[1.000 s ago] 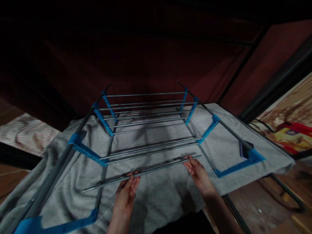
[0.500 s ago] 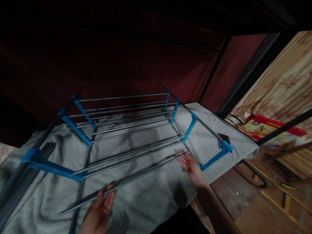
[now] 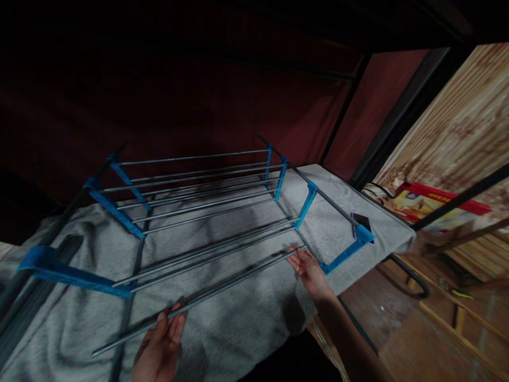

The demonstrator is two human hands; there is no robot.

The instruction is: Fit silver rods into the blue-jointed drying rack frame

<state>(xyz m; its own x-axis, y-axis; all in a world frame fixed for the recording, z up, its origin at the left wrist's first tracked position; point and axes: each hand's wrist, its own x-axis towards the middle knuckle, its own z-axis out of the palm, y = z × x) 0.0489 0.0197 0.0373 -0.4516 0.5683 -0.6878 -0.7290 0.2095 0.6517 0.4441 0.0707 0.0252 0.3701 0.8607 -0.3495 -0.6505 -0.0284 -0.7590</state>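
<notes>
Left hand (image 3: 159,346) and right hand (image 3: 309,268) (fingers barely curled) hold the rods (image 3: 238,280).

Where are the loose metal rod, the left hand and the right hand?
loose metal rod (image 3: 238,281): head view, middle of shaft.
left hand (image 3: 161,342): head view, middle of hand.
right hand (image 3: 309,269): head view, middle of hand.

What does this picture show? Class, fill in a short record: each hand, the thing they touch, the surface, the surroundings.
Left hand: fingers stretched out, tips against the metal rods toward their left end
Right hand: fingertips at the rods' right end; grip unclear
Rods: long, slanting over the grey blanket
Rack: thin bars between blue connectors, on the blanket beyond the rods
Right side: dark phone near the blanket's edge; red box by a wooden panel
</notes>
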